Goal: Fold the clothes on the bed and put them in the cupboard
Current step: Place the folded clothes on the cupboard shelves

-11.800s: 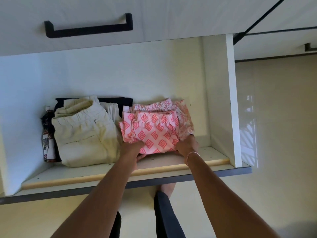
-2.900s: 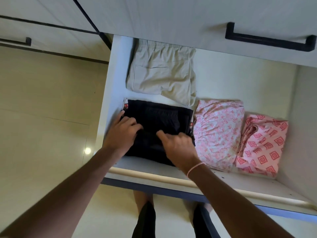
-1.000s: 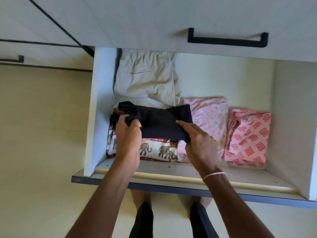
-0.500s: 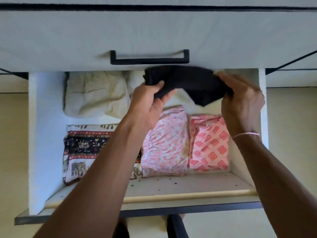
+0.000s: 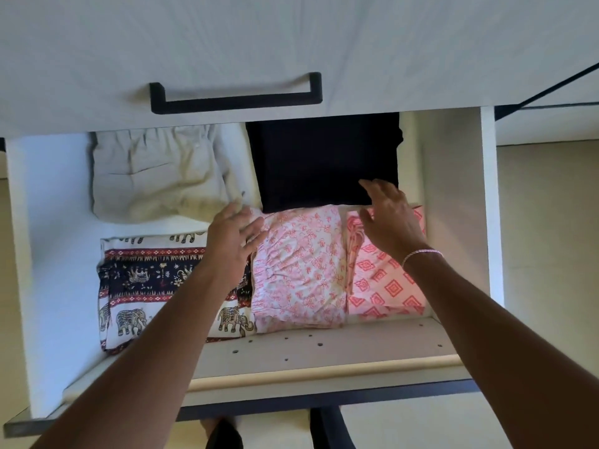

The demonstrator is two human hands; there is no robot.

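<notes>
Head view.
- Cupboard shelf [image 5: 324, 348] held five folded items.
- Far row: beige garment [image 5: 152, 176] left, black garment [image 5: 321, 160] right.
- Near row: elephant-print cloth [image 5: 146, 280] left, floral pink garment [image 5: 298, 270] middle, diamond-print pink garment [image 5: 382, 286] right.
- Black handle [image 5: 236, 95] sat on panel above.
- Left hand [image 5: 233, 241] and right hand [image 5: 392, 218] were apart, fingers spread, empty, above near row.
- Half second before, both gripped black garment aloft; since laid down.

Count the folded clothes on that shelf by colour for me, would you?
Pink: 2, the flowered piece and the diamond-patterned piece
Beige: 1, the beige piece
Black: 1, the black piece
White and navy: 1, the elephant-print piece
Total: 5
</notes>
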